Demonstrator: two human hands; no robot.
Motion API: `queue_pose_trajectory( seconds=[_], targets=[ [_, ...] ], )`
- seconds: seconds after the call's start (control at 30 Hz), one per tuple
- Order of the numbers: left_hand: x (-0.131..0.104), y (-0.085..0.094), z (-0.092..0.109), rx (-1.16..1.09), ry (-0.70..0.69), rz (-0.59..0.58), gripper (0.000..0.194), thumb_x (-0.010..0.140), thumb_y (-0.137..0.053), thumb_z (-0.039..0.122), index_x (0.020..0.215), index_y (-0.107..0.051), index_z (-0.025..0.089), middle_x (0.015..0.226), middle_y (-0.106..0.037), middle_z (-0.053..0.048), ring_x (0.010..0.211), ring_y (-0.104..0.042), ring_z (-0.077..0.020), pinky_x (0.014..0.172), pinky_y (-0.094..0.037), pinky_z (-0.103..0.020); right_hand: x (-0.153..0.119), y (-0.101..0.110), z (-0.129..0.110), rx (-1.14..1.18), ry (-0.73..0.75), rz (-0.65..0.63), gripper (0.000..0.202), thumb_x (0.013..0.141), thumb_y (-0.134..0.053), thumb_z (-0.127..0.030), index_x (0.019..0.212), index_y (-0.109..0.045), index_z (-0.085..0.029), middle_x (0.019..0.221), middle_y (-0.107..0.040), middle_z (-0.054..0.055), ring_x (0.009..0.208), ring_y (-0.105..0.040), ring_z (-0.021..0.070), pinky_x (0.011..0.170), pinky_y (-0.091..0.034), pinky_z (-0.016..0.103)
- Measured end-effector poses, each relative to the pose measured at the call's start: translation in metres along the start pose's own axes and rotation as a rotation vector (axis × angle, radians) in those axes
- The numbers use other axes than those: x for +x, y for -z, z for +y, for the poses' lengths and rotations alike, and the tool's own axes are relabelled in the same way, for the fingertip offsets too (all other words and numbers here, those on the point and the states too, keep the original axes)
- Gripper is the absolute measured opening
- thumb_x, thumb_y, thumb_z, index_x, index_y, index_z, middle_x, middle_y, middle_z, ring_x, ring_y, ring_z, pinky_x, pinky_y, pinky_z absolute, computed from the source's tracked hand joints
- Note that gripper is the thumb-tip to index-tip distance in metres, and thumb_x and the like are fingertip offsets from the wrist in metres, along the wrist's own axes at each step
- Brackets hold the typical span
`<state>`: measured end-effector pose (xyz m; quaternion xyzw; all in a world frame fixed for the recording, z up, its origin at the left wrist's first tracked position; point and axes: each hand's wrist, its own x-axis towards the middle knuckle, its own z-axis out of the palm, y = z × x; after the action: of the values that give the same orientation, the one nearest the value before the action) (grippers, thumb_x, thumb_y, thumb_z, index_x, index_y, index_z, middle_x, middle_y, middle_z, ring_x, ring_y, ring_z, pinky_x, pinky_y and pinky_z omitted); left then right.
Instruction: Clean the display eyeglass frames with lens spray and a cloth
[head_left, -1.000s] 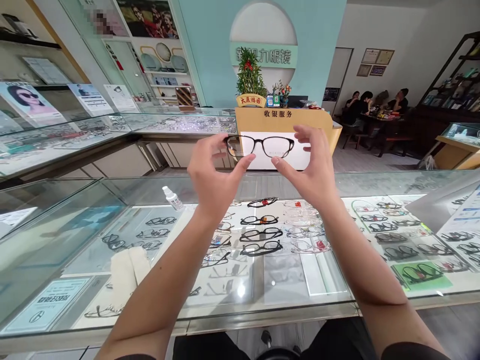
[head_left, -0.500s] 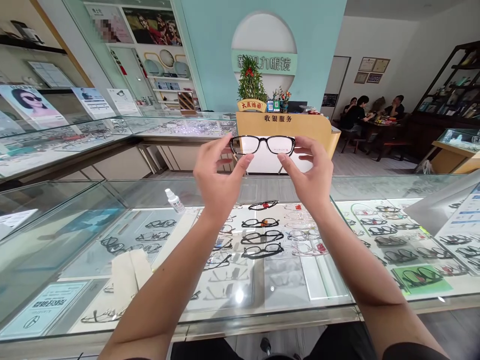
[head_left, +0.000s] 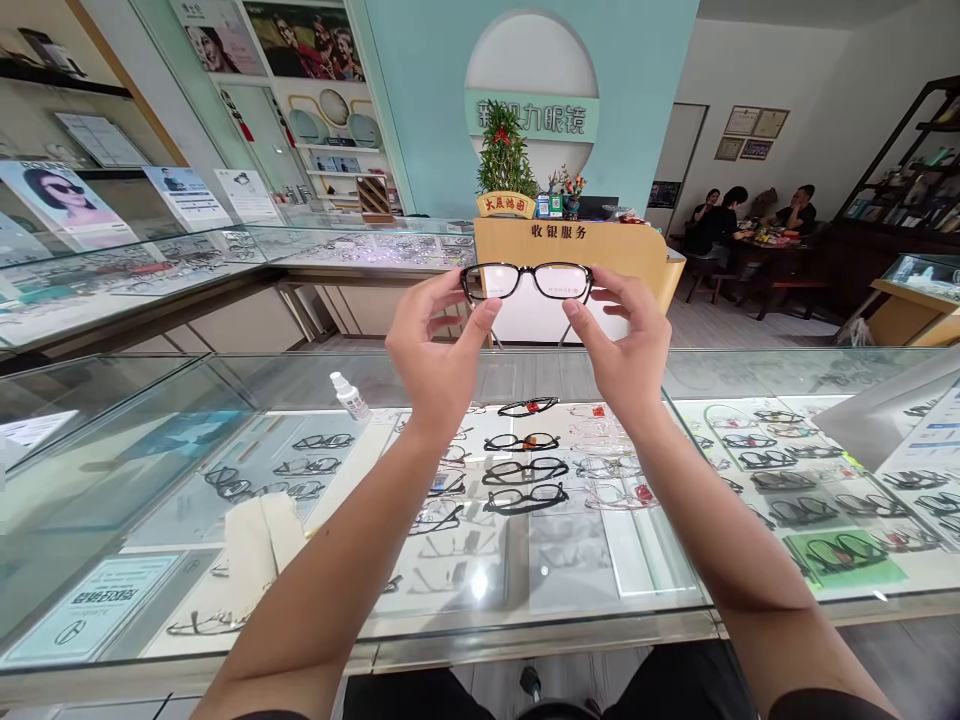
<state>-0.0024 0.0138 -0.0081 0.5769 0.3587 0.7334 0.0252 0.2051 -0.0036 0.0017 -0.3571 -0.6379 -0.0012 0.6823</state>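
Observation:
A pair of black-framed glasses [head_left: 526, 280] is held up at the middle of the view, lenses upright and temples pointing away. My left hand [head_left: 442, 345] pinches its left edge between thumb and fingers. At the right edge, my right hand [head_left: 626, 345] grips it the same way. Faint lettering shows on the right lens. Below the hands, rows of glasses [head_left: 525, 470] lie in and on the glass display counter [head_left: 540, 625]. A white spray bottle [head_left: 349, 396] stands left of my left wrist, and a cream cloth [head_left: 251, 550] lies near my left forearm.
Across the aisle is a wooden service desk [head_left: 637, 250] with a plant [head_left: 504, 155]. Another glass showcase [head_left: 202, 260] runs along the left. Several people sit around a table [head_left: 776, 240] at the back right. A green tray [head_left: 847, 562] lies in the counter at right.
The glasses and both hands have shifted very slightly in the view, with the glasses a little higher. The grip of both hands is unchanged.

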Motion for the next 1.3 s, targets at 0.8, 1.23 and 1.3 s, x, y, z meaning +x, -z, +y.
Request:
queue_pose_trajectory(
  seconds=[0.8, 1.23, 1.3],
  targets=[
    [0.005, -0.004, -0.012, -0.289, 0.163, -0.084, 0.05, 0.082, -0.098, 0.053, 0.122, -0.086, 0.026, 0.12, -0.086, -0.01, 0.107, -0.083, -0.0243, 0.084, -0.067, -0.034, 0.001, 0.003, -0.004, -0.02, 0.134, 0.075, 0.031, 0.104, -0.077, -0.039, 0.134, -0.082, -0.034, 0.125, -0.083, 0.007, 0.116, -0.078, 0.027, 0.096, -0.067, 0.048],
    [0.001, -0.001, -0.002, 0.005, -0.136, 0.115, 0.051, 0.083, -0.097, 0.053, 0.124, -0.08, 0.026, 0.12, -0.078, -0.007, 0.106, -0.077, -0.025, 0.081, -0.059, -0.037, -0.003, -0.001, -0.002, -0.021, -0.06, -0.053, 0.039, 0.1, -0.076, -0.044, 0.137, -0.08, -0.031, 0.128, -0.085, 0.008, 0.112, -0.079, 0.0275, 0.096, -0.065, 0.049],
    [0.001, -0.001, -0.001, 0.051, -0.165, 0.127, 0.054, 0.084, -0.096, 0.057, 0.124, -0.079, 0.026, 0.119, -0.076, -0.007, 0.105, -0.076, -0.0253, 0.082, -0.059, -0.039, -0.003, -0.002, -0.002, -0.014, -0.086, -0.064, 0.04, 0.101, -0.075, -0.046, 0.137, -0.08, -0.03, 0.129, -0.085, 0.008, 0.112, -0.08, 0.0271, 0.095, -0.065, 0.048]
  ],
)
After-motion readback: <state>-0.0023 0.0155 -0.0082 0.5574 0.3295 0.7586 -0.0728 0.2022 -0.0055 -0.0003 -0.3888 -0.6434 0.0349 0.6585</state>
